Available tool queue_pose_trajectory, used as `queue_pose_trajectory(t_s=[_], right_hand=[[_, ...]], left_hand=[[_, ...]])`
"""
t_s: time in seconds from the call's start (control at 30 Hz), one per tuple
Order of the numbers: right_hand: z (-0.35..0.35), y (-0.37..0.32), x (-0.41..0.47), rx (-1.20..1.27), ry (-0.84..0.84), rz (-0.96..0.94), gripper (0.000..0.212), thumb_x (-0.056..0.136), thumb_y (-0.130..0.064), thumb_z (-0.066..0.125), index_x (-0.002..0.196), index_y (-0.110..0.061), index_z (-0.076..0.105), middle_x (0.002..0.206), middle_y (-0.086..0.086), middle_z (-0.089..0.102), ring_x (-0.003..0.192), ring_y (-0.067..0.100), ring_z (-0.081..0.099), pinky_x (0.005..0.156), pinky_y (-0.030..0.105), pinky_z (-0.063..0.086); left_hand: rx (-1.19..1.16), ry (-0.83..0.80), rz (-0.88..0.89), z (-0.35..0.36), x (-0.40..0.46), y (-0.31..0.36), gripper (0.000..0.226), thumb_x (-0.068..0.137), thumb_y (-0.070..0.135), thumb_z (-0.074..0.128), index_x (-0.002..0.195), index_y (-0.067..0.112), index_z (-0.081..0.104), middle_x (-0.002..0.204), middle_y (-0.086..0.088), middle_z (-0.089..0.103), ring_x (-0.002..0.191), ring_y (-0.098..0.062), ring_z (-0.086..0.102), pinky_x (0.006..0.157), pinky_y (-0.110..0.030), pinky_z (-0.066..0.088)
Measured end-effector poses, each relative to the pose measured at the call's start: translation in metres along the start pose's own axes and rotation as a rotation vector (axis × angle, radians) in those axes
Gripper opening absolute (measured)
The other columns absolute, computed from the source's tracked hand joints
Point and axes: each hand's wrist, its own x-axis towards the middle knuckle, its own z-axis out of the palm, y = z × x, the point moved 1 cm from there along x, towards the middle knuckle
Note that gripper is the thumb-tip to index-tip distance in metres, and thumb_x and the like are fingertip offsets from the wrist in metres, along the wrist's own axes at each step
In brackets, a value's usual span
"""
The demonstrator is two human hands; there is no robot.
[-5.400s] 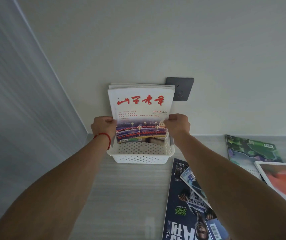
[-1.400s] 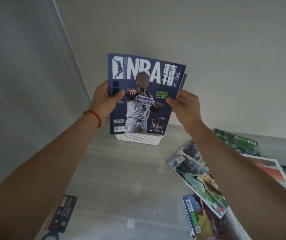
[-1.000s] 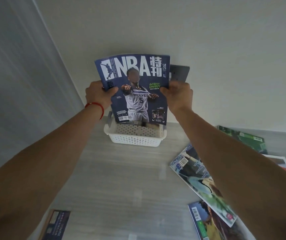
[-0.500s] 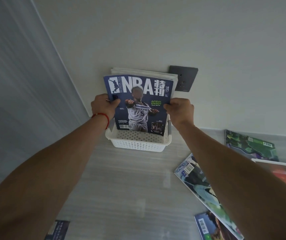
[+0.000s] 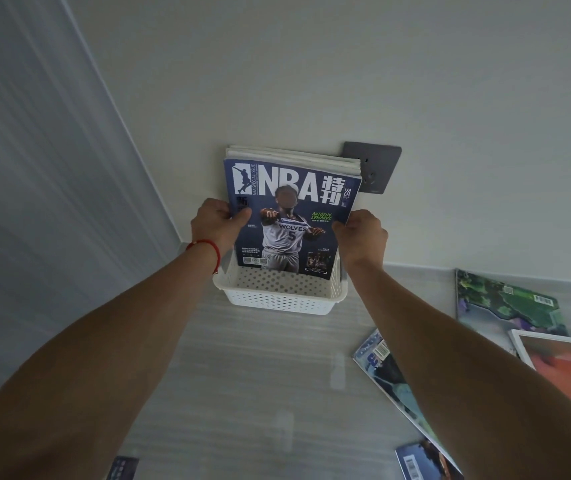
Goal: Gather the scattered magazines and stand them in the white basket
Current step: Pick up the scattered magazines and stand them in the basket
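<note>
Navy NBA magazine (image 5: pixel 291 220) stands upright in the white basket (image 5: pixel 279 299), left hand (image 5: pixel 216 226) and right hand (image 5: pixel 363 237) pinching its side edges, probably to square it against the magazines behind (image 5: pixel 294 156).

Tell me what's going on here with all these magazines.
A person is tidying up. Both hands, left hand and right hand, hold the NBA magazine upright by its side edges, its bottom inside the white basket, in front of other magazines already standing there. Several more lie on the table.
</note>
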Motion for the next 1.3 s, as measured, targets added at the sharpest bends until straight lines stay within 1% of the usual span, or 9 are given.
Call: queue_pose_trajectory(t_s=[0.2,0.3,0.47,0.6,0.8,0.93,1.1,1.2,1.3], right_hand=[[-0.008,0.003,-0.013,0.101,-0.078,0.002,0.042,0.093,-0.022,0.073,0.129,-0.011,0.056,0.126,0.006,0.068,0.112,0.024,0.065,0.086,0.026,0.048],[-0.023,0.011,-0.022,0.064,-0.122,-0.026,0.043,0.097,-0.023,0.068,0.135,-0.011,0.056,0.131,0.005,0.066,0.117,0.021,0.064,0.087,0.021,0.045],[-0.069,0.057,-0.063,-0.039,-0.204,-0.101,0.023,0.098,-0.017,0.063,0.120,-0.016,0.069,0.118,-0.002,0.072,0.096,0.006,0.065,0.071,-0.002,0.037],[-0.122,0.122,-0.108,-0.173,-0.225,-0.048,0.025,0.098,-0.010,0.055,0.116,-0.017,0.071,0.115,0.001,0.073,0.096,0.009,0.068,0.085,0.014,0.051],[-0.212,0.220,-0.143,-0.427,-0.163,0.094,0.033,0.094,-0.012,0.063,0.127,-0.014,0.063,0.135,0.004,0.062,0.132,0.022,0.053,0.114,0.038,0.040],[-0.268,0.270,-0.150,-0.560,-0.097,0.248,0.048,0.095,-0.031,0.066,0.138,-0.013,0.053,0.145,0.010,0.053,0.137,0.030,0.046,0.112,0.052,0.040],[-0.311,0.323,-0.156,-0.609,-0.344,0.492,0.104,0.086,-0.070,0.063,0.163,-0.026,0.007,0.171,0.013,-0.007,0.157,0.039,-0.005,0.120,0.065,0.009],[-0.317,0.341,-0.166,-0.670,-0.448,0.379,0.108,0.084,-0.077,0.056,0.163,-0.030,0.000,0.170,0.014,-0.012,0.156,0.041,-0.006,0.120,0.064,0.011],[-0.331,0.353,-0.175,-0.635,-0.490,0.260,0.089,0.093,-0.071,0.049,0.162,-0.033,0.008,0.171,0.010,-0.009,0.157,0.036,-0.003,0.121,0.062,0.012]], left_hand=[[0.008,-0.136,0.000,-0.003,-0.014,-0.007,0.052,0.095,0.032,0.070,0.140,0.011,0.055,0.141,-0.010,0.061,0.127,-0.027,0.060,0.112,-0.044,0.047],[0.025,-0.092,-0.021,-0.003,-0.035,-0.001,0.054,0.097,0.022,0.065,0.147,0.013,0.048,0.148,-0.010,0.055,0.132,-0.027,0.056,0.112,-0.036,0.045],[0.130,0.153,0.239,0.009,-0.115,0.004,0.037,0.088,-0.005,0.055,0.122,0.009,0.064,0.121,-0.011,0.067,0.103,-0.023,0.065,0.092,-0.028,0.050],[0.175,-0.112,0.288,0.053,-0.200,-0.016,0.041,0.087,-0.005,0.059,0.123,0.014,0.065,0.123,-0.003,0.064,0.098,-0.018,0.063,0.088,-0.028,0.052],[0.445,-0.626,0.229,0.116,-0.301,-0.049,0.049,0.086,0.000,0.060,0.133,0.013,0.062,0.138,-0.009,0.059,0.127,-0.026,0.057,0.108,-0.032,0.044],[0.511,-0.743,0.312,0.147,-0.347,-0.048,0.050,0.085,0.001,0.062,0.133,0.016,0.064,0.143,-0.004,0.058,0.133,-0.023,0.053,0.112,-0.029,0.041],[0.666,-0.860,0.449,0.191,-0.384,-0.038,0.056,0.090,0.013,0.064,0.144,0.024,0.056,0.160,-0.001,0.040,0.149,-0.020,0.034,0.122,-0.032,0.030],[0.760,-0.952,0.473,0.217,-0.403,-0.030,0.064,0.093,0.023,0.066,0.152,0.027,0.045,0.167,-0.001,0.027,0.155,-0.021,0.021,0.127,-0.037,0.022],[0.880,-1.052,0.500,0.239,-0.422,-0.030,0.071,0.092,0.027,0.065,0.157,0.029,0.036,0.170,-0.003,0.019,0.158,-0.025,0.012,0.128,-0.045,0.020]])
